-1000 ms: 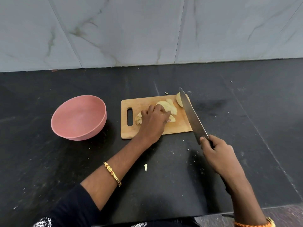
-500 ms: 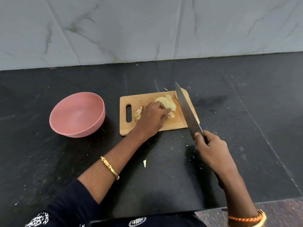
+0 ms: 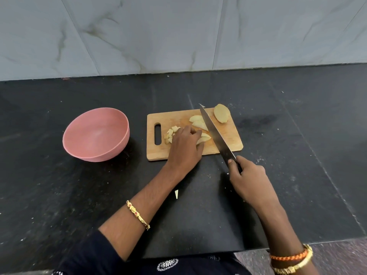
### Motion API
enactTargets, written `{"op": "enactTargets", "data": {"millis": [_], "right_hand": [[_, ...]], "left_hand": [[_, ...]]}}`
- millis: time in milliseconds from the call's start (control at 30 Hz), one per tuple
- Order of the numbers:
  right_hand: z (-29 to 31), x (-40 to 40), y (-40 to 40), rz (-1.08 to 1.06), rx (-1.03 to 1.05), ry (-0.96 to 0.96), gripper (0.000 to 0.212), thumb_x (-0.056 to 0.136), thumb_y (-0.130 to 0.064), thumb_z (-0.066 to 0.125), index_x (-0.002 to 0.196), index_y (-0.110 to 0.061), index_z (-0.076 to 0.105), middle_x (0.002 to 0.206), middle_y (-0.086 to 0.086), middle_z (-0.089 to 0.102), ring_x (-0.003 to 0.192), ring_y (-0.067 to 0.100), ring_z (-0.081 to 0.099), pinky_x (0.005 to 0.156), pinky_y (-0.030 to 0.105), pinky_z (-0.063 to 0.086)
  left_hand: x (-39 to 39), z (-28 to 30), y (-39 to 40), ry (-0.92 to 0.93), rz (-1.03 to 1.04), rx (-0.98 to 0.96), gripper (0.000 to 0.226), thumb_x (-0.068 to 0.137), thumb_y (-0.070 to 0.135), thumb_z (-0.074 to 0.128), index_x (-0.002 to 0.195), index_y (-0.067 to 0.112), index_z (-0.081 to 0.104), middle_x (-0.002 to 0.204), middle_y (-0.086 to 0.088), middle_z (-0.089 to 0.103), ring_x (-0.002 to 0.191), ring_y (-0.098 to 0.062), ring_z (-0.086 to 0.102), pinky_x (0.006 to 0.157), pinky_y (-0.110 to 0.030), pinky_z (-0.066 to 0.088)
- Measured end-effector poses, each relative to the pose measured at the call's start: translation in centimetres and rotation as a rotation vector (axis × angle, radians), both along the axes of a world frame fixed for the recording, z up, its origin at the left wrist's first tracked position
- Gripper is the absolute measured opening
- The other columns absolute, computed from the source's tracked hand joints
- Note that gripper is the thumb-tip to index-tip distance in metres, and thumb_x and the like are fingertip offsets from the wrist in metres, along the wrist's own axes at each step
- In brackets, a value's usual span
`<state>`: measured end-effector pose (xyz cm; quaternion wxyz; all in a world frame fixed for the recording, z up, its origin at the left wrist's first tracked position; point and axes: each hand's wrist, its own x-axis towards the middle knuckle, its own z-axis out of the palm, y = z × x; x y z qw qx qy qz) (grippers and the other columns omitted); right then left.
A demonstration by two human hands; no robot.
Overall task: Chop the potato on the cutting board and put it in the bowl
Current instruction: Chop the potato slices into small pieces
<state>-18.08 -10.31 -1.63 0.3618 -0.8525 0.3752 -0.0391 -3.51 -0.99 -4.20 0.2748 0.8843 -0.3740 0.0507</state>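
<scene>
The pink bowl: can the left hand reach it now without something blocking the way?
Probably yes. The pink bowl stands on the counter to the left of the cutting board, and nothing lies between it and the left hand. That hand holds potato slices now.

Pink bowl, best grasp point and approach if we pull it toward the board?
Pinch the rim of the bowl on its board-facing side, coming from above. It sits upright, open and looks empty, so one finger can go inside the wall and one outside. The outside is smooth and round, which probably gives a side grasp little to hold. The left hand on the potato pieces is the nearer one.
</scene>
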Motion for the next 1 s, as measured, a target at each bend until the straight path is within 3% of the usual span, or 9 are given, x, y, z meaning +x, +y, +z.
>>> {"op": "enactTargets", "data": {"millis": [133, 267, 333, 467, 700, 1000], "right_hand": [[0.7, 1.6, -1.3, 0.143, -0.13, 0.062, 0.032, 0.097, -0.039, 0.041, 0.077, -0.017, 0.053, 0.068, 0.005, 0.058, 0.062, 0.024, 0.057, 0.056, 0.032, 0.043], [1.6, 3.0, -2.6, 0.247, -0.164, 0.136, 0.029, 0.098, -0.04, 0.04, 0.077, -0.024, 0.053, 0.072, 0.001, 0.06, 0.066, 0.021, 0.058, 0.062, 0.032, 0.048], [2.4, 3.4, -3.2, 0.284, -0.202, 0.172, 0.027, 0.098, -0.04, 0.04, 0.078, -0.028, 0.052, 0.072, -0.002, 0.058, 0.068, 0.018, 0.057, 0.059, 0.03, 0.043], [3.4, 3.9, -4.7, 0.273, -0.316, 0.192, 0.027, 0.096, -0.04, 0.042, 0.088, -0.023, 0.061, 0.075, -0.001, 0.057, 0.078, 0.026, 0.057, 0.065, 0.031, 0.04], [2.7, 5.3, -5.0, 0.392, -0.252, 0.238, 0.018, 0.098, -0.036, 0.042, 0.091, -0.029, 0.058, 0.082, 0.0, 0.062, 0.073, 0.019, 0.06, 0.063, 0.029, 0.044], [1.0, 4.4, -4.2, 0.152, -0.279, 0.162, 0.024, 0.097, -0.037, 0.041, 0.093, -0.025, 0.062, 0.083, 0.003, 0.063, 0.078, 0.028, 0.058, 0.064, 0.032, 0.042]], "left_hand": [[0.3, 0.1, 0.0, 0.014, 0.022, 0.005, 0.027, 0.089, 0.02, 0.061, 0.112, 0.006, 0.066, 0.104, -0.007, 0.058, 0.1, -0.021, 0.048, 0.091, -0.037, 0.044], [0.5, 0.1, 0.2, -0.026, 0.026, 0.089, 0.029, 0.092, 0.022, 0.056, 0.116, 0.009, 0.064, 0.113, -0.006, 0.056, 0.109, -0.021, 0.045, 0.096, -0.033, 0.038], [0.5, 0.1, 0.4, -0.027, 0.013, 0.103, 0.03, 0.092, 0.022, 0.055, 0.119, 0.009, 0.062, 0.116, -0.006, 0.056, 0.111, -0.021, 0.045, 0.096, -0.032, 0.036], [0.6, 0.2, 0.5, -0.009, -0.012, 0.095, 0.03, 0.092, 0.019, 0.056, 0.119, 0.007, 0.062, 0.116, -0.007, 0.055, 0.112, -0.021, 0.044, 0.098, -0.032, 0.035], [0.4, -0.1, 0.7, -0.015, -0.028, 0.034, 0.026, 0.09, 0.014, 0.059, 0.113, 0.006, 0.065, 0.109, -0.005, 0.057, 0.106, -0.02, 0.046, 0.095, -0.031, 0.037], [0.5, -0.2, 0.3, 0.006, -0.012, 0.017, 0.027, 0.09, 0.015, 0.058, 0.114, 0.007, 0.065, 0.108, -0.005, 0.057, 0.104, -0.021, 0.047, 0.095, -0.034, 0.04]]}}
